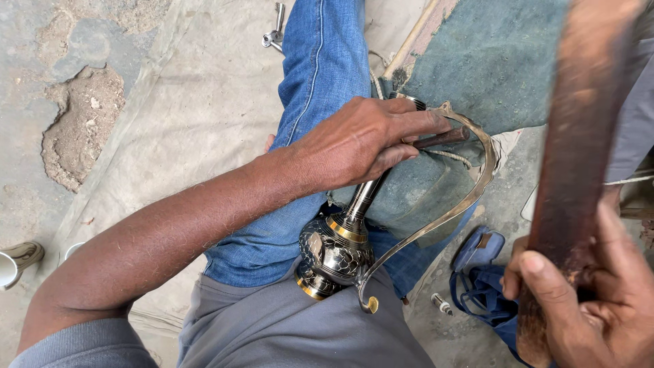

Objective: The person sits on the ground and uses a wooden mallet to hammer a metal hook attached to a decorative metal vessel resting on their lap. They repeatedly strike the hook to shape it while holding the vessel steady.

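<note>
Left hand: grip closed over a thin dark metal tool, fingers wrapped across it and over the top of the neck of the brass ewer. Tool tip pointed right, toward the curved handle, close to where it meets the top; couldn't tell if they touched.

Ewer lay tilted across my lap. Long axis ran from the round engraved belly, low near my waist, up and right along the neck into my left hand. So the body sat below and just behind the grip, belly resting on my blue jeans and grey shirt. Handle arced out to the right, from the top down to the belly.

Right hand: grip tight around the lower end of a long reddish-brown wooden block, held upright, raised well apart from the ewer on its right side. Left hand was the nearer one by far.

Left forearm came in diagonally from lower left, wrist bent down onto the neck. A green-grey cloth pad lay under the tool end.
</note>
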